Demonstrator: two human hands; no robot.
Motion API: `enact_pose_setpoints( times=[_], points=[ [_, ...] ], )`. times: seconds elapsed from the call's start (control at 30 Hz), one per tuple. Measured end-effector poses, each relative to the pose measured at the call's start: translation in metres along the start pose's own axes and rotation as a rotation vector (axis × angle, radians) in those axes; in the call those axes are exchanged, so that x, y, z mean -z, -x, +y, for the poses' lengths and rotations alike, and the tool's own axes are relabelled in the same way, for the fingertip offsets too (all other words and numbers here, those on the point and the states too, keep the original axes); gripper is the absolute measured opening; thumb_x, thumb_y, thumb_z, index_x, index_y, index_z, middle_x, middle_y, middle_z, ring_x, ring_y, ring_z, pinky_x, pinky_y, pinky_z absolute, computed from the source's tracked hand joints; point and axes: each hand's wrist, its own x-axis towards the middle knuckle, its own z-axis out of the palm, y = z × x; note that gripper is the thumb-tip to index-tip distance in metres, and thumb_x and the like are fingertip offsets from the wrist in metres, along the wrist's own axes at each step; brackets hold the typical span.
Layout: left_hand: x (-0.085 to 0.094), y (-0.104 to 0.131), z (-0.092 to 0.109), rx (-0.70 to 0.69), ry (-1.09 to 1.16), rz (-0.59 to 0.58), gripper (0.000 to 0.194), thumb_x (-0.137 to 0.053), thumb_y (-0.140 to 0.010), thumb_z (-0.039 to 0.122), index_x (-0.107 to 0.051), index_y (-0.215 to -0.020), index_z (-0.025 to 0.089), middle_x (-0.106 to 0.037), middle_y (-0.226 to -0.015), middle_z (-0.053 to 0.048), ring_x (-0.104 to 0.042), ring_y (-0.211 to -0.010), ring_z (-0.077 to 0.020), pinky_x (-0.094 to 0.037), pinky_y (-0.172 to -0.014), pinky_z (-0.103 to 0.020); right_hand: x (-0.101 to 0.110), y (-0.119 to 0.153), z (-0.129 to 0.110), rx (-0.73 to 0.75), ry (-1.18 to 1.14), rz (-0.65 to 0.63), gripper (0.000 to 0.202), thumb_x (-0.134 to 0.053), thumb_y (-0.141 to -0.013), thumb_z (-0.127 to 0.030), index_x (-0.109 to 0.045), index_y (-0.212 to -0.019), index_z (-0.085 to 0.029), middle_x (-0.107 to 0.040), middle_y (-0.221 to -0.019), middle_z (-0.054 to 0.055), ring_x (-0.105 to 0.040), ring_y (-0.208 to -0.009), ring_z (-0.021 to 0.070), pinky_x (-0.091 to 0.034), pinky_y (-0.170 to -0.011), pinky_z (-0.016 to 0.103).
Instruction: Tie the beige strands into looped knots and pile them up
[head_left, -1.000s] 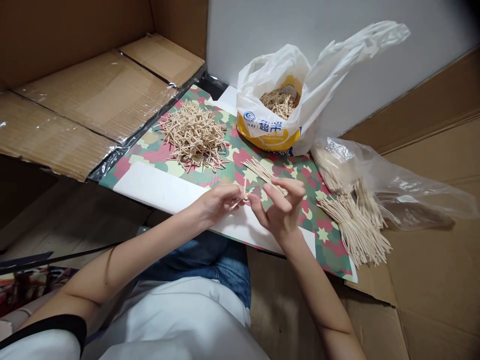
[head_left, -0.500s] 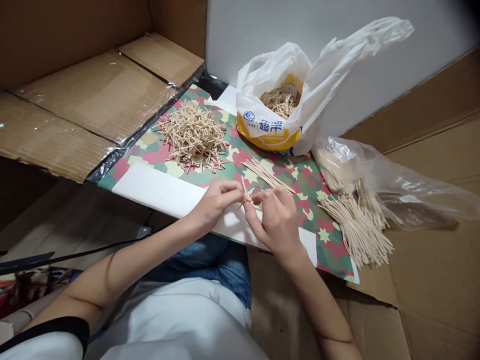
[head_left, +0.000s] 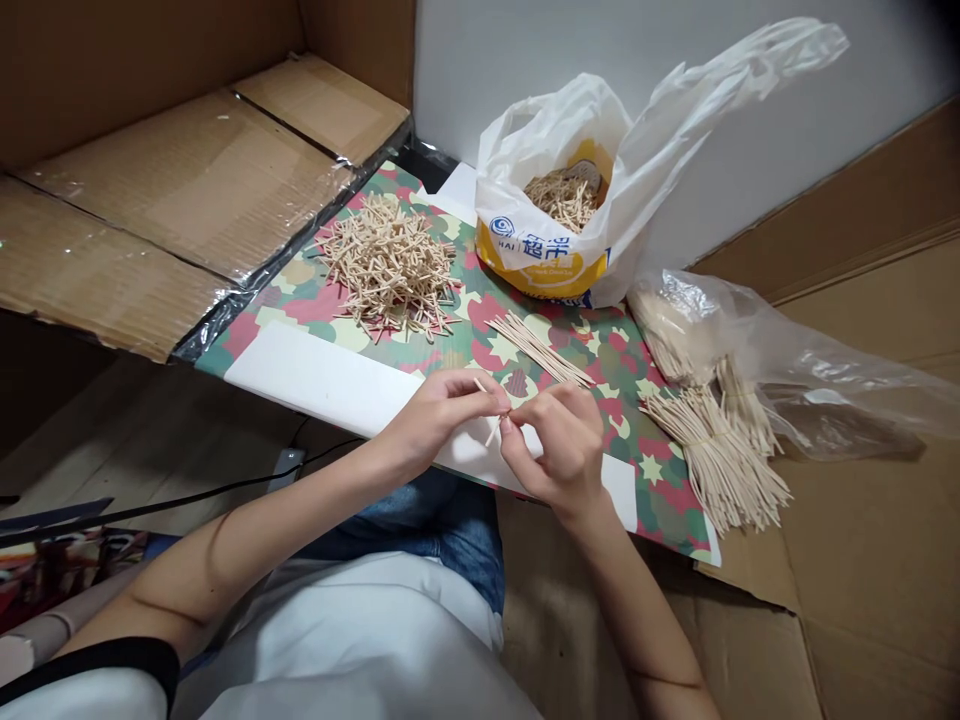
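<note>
My left hand and my right hand meet over the near edge of the board, fingertips pinched together. Between them is a thin pale strand, its short ends sticking out past the left fingers; the part at the fingertips is too small to make out. Just beyond my hands lies a small row of straight pale strands. A heap of short, bent or knotted pale pieces sits at the far left of the camouflage-patterned board.
A white and yellow plastic bag stands open at the back, holding more short pieces. On the right are tied bundles of strands and a clear plastic bag. Cardboard lies on the left; a cable runs below.
My hands have shifted slightly right, still pinched together. The strand's upright end has tilted left, and another end now points down. The view has moved a little.
</note>
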Motion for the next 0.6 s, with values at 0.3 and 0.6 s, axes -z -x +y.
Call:
enact_pose_setpoints(
  times=[0.3,0.6],
  points=[
    [-0.014,0.001,-0.001,0.193,0.364,0.046,0.012,-0.060,-0.057,0.016,-0.049,-0.052,0.013,-0.038,-0.051,0.005,-0.033,-0.048,-0.0049,-0.029,-0.047,-0.020,-0.002,0.005,-0.008,-0.012,-0.055,0.172,0.013,-0.054,-0.074,-0.011,-0.048,-0.071,-0.021,-0.058,-0.056,-0.003,-0.053,-0.060,0.0155,-0.037,-0.059,0.031],
    [-0.027,-0.009,-0.002,0.194,0.584,0.088,0.011,-0.061,-0.052,0.013,-0.049,-0.051,0.014,-0.046,-0.054,0.003,-0.042,-0.053,-0.0071,-0.039,-0.054,-0.022,-0.001,0.009,-0.008,-0.059,-0.037,0.315,0.015,-0.058,-0.074,-0.010,-0.051,-0.076,-0.023,-0.059,-0.059,-0.003,-0.055,-0.061,0.0158,-0.043,-0.056,0.030]
  ],
)
